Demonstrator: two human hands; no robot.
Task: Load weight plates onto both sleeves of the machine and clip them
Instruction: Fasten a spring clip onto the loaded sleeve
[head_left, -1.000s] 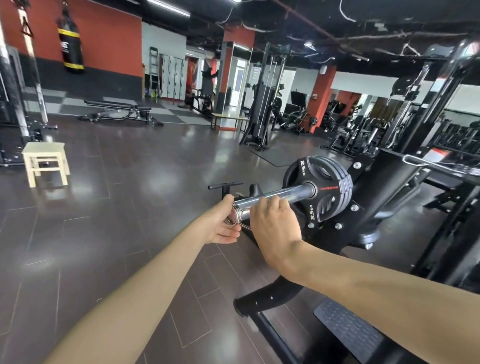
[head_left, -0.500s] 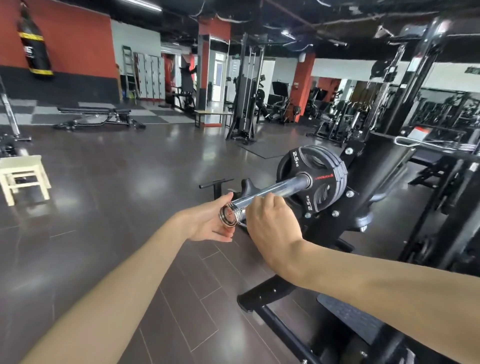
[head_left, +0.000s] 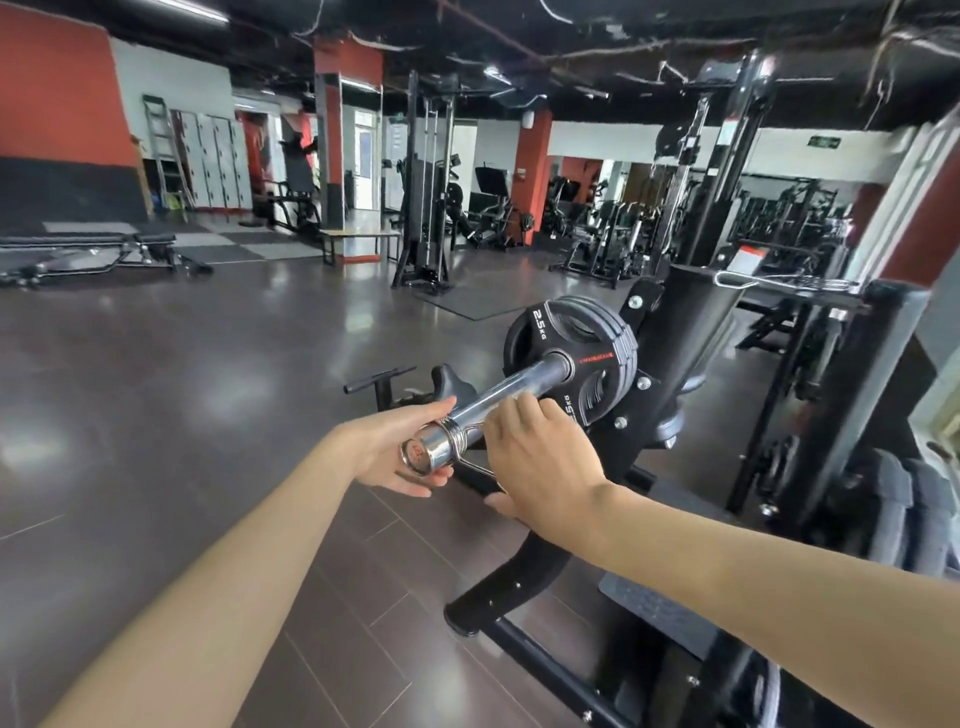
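I'm squeezing the clip (head_left: 457, 434) w/ both hands: left hand (head_left: 397, 449), right hand (head_left: 535, 462). Bar (head_left: 511, 387) is running toward 1 o'clock; plates (head_left: 574, 345) sitting far up, right hand nearer.

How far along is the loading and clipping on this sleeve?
Done: black 2.5 kg weight plates sit on the chrome sleeve. In hand: the metal spring clip is on the sleeve's near end, gripped by the right hand and left hand. Left: sliding it against the plates; the other sleeve isn't visible.
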